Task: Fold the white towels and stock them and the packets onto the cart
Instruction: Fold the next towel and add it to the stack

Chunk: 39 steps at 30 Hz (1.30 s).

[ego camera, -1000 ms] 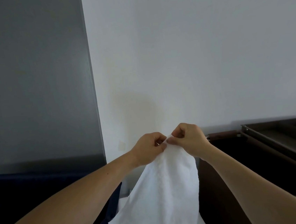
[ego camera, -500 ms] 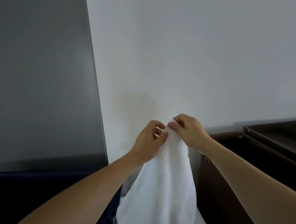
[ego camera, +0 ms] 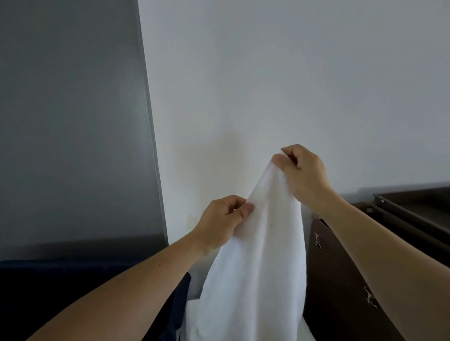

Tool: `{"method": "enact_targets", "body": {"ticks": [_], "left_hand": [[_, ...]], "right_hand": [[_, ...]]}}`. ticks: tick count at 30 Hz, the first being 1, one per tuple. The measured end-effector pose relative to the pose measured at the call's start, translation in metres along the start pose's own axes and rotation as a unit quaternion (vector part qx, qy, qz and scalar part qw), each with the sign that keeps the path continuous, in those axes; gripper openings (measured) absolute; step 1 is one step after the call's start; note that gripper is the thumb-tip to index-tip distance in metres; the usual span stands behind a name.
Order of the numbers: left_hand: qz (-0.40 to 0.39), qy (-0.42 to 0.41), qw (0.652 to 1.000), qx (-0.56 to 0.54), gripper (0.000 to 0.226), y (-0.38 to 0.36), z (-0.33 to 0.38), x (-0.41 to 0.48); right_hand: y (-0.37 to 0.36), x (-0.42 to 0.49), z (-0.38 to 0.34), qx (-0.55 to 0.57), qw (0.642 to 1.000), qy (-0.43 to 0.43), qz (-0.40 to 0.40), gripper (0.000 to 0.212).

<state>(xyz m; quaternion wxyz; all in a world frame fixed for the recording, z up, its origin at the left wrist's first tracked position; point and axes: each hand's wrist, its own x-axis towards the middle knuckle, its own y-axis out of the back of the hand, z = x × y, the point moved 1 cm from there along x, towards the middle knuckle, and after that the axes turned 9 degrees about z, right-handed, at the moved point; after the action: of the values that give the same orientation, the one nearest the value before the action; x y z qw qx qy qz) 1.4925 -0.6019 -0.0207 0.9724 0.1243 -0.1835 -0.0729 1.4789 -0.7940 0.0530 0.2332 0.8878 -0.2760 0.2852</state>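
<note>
Apart now, right hand point(ego camera: 303, 174) higher, left hand point(ego camera: 223, 220) lower, both pinching the vertically hanging white towel point(ego camera: 254, 278).

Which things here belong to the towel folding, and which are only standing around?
For the job:
towel, pinched by left hand and right hand
brown unit at right, perhaps the cart

Just there:
blue bag
grey panel
wall

Head-worn view (the only one) faces the wall point(ego camera: 318, 63), nearly level, perhaps close.
</note>
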Motion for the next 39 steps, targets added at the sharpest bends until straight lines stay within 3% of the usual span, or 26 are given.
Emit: {"method": "enact_targets", "body": {"ticks": [10, 18, 22, 27, 31, 39], "left_hand": [[-0.022, 0.036, 0.999, -0.027, 0.024, 0.007, -0.021, -0.011], [-0.134, 0.114, 0.983, -0.058, 0.039, 0.01, -0.05, -0.031], [-0.195, 0.126, 0.971, -0.059, 0.034, 0.001, -0.06, -0.039], [-0.091, 0.115, 0.988, -0.055, 0.033, 0.007, -0.069, -0.027], [-0.059, 0.081, 0.995, -0.025, 0.026, 0.019, -0.07, -0.014], [-0.022, -0.033, 0.987, 0.158, 0.022, 0.033, -0.058, -0.003]], "right_hand": [[0.033, 0.038, -0.017, -0.001, 0.995, -0.012, 0.094, 0.017], [0.051, 0.054, -0.011, -0.005, 0.991, -0.038, 0.124, 0.019], [0.049, 0.052, 0.0, -0.003, 0.991, -0.058, 0.119, 0.018], [0.053, 0.052, 0.013, -0.017, 0.99, -0.062, 0.128, 0.021], [0.058, 0.054, 0.021, -0.036, 0.987, -0.068, 0.143, 0.021], [0.076, 0.064, 0.022, -0.04, 0.98, -0.075, 0.177, 0.025]]}}
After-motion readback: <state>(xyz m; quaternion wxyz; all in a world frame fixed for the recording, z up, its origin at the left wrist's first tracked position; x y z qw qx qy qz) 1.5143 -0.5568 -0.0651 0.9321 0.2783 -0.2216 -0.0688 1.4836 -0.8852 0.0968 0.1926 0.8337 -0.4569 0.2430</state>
